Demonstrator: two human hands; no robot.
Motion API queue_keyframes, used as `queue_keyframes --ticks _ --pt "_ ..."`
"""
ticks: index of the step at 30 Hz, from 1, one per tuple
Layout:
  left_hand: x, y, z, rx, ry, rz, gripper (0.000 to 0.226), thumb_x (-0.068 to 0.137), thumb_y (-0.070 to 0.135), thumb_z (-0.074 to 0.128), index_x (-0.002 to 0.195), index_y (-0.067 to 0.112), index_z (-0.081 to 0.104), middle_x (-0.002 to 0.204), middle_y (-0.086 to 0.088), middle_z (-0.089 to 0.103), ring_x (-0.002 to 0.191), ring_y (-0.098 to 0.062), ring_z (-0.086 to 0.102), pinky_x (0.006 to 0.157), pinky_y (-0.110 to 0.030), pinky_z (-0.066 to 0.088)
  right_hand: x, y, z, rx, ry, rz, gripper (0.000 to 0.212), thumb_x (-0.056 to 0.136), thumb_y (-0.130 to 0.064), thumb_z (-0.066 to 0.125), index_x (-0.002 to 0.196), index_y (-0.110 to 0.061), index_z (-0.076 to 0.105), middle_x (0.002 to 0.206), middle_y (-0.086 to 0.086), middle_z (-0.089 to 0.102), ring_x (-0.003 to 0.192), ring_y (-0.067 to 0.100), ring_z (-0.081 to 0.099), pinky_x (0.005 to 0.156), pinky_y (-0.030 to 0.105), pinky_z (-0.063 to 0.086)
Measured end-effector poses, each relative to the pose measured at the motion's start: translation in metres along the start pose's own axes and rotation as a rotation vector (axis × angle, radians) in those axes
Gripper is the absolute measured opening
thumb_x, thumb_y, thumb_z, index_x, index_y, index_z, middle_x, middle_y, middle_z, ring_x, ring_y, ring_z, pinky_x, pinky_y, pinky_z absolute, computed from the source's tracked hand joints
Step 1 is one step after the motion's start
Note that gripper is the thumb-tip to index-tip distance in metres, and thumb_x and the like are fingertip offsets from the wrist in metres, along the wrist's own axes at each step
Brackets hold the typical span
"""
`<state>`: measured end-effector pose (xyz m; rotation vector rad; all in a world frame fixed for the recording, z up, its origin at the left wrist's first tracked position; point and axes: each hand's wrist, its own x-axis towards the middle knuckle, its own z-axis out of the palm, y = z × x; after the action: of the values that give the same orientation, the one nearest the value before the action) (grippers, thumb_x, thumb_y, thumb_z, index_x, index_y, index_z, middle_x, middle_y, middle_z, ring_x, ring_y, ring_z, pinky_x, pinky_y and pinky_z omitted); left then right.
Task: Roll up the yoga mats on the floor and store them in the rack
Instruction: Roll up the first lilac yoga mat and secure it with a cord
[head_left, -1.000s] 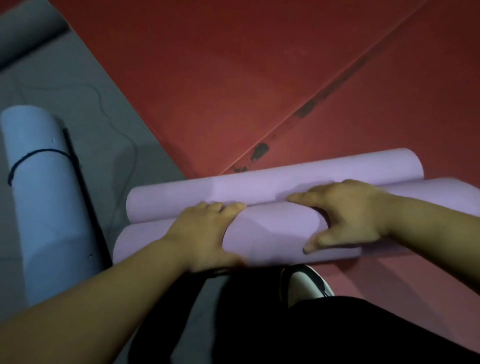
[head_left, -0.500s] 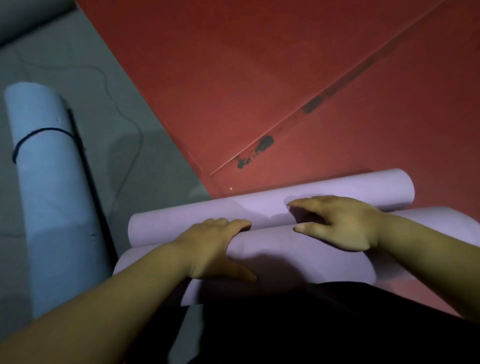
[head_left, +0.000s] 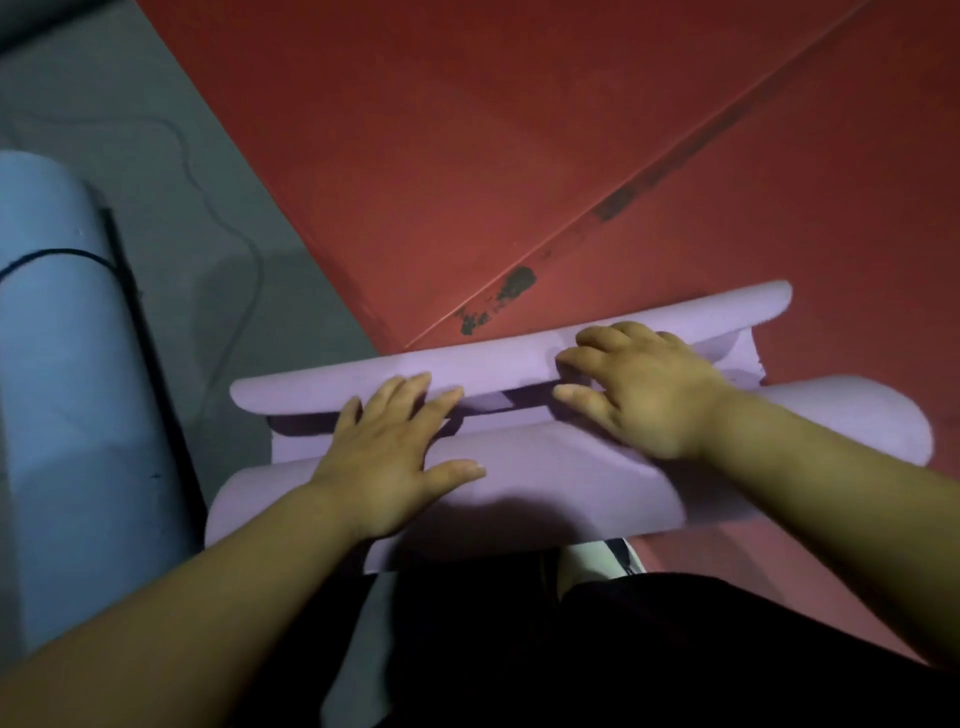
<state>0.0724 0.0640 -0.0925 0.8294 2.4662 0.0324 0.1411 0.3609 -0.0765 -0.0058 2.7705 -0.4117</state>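
A purple yoga mat (head_left: 545, 478) lies across the red floor right in front of me, curled into a thick roll on the near side and a thinner roll (head_left: 498, 364) on the far side. A dark gap shows between the two rolls. My left hand (head_left: 395, 447) rests flat on the near roll, fingers straight and reaching over the gap. My right hand (head_left: 639, 384) lies on the mat with its fingers bent down into the gap against the far roll. No rack is in view.
A rolled light-blue mat (head_left: 67, 395) with a black band around it lies at the left on grey flooring (head_left: 171, 171). Red floor mats (head_left: 467, 130) with a scuffed seam fill the far side. My dark trousers and a white shoe (head_left: 602, 564) are just below.
The two purple rolls have come apart, so a dark gap now shows between them. Both hands have shifted forward, and the left hand's fingers have spread out straight.
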Motion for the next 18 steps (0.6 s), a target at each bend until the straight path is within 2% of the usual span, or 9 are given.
queue_keyframes --ticks 2,5,11,13,18 --pt "0.009 -0.002 -0.002 -0.005 -0.005 -0.015 0.105 0.067 0.1 0.007 0.158 0.049 0.001 0.171 0.001 -0.002 0.156 -0.022 -0.008 0.124 -0.057 0.005 -0.02 -0.02 0.01 0.05 0.04 0.041 0.075 0.092 -0.076 0.019 0.144 -0.032 0.05 0.146 0.0 0.052 0.133 0.029 0.048 0.107 0.049 0.044" --pt "0.02 -0.001 -0.004 -0.005 -0.041 -0.016 0.102 0.068 0.098 0.009 0.157 0.051 -0.005 0.171 -0.001 -0.007 0.156 -0.024 -0.014 0.124 -0.057 0.002 -0.04 -0.031 0.038 -0.013 0.052 0.117 0.077 0.093 -0.076 0.021 0.153 -0.033 0.04 0.161 0.002 0.04 0.146 0.027 0.038 0.112 0.049 0.039" --pt "0.025 -0.001 -0.008 -0.009 -0.057 -0.022 0.099 0.072 0.097 0.014 0.157 0.051 -0.007 0.171 0.002 -0.011 0.156 -0.023 -0.015 0.125 -0.054 -0.001 -0.028 -0.024 0.041 -0.007 0.086 0.134 0.079 0.093 -0.078 0.023 0.16 -0.036 0.023 0.168 0.001 0.025 0.155 0.027 0.022 0.118 0.049 0.029" --pt "0.025 0.0 -0.01 -0.012 -0.042 -0.029 0.099 0.071 0.096 0.011 0.158 0.05 -0.005 0.171 0.003 -0.01 0.157 -0.023 -0.014 0.125 -0.054 0.0 -0.028 -0.024 0.041 -0.002 0.083 0.134 0.078 0.093 -0.078 0.023 0.16 -0.037 0.021 0.168 0.0 0.025 0.155 0.026 0.021 0.118 0.049 0.027" --pt "0.008 0.023 -0.004 0.029 0.113 -0.093 0.093 0.078 0.086 0.006 0.16 0.043 0.006 0.172 0.002 0.003 0.157 -0.026 0.0 0.124 -0.054 0.007 -0.008 -0.019 0.031 0.049 0.075 0.153 0.078 0.094 -0.077 0.03 0.16 -0.037 0.018 0.17 0.002 0.019 0.157 0.025 0.013 0.122 0.048 0.022"
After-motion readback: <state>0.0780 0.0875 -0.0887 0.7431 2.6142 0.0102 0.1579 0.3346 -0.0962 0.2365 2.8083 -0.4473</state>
